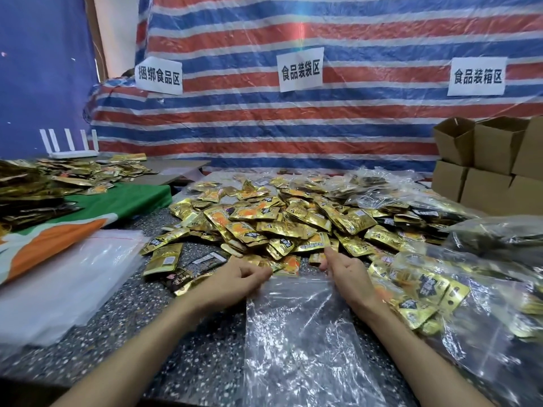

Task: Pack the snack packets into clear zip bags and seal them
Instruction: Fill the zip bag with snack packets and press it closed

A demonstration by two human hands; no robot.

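We have an empty zip bag (296, 333) lying flat on the speckled table (188, 342), its mouth pointing at the heap of gold snack packets (279, 221). Our left hand (244, 274) pinches the left corner of the mouth with curled fingers, and our right hand (343, 270) grips the right corner, thumb raised. The film looks thin, limp and slick, so we judge it will cling shut and slide about. The best hold is the stiffer zip strip at the rim, one lip per hand. The packets seem light, flat and slippery; we would gather a loose handful by the edges, expecting them to fan out. Filled bags (440, 289) lie just to our right.
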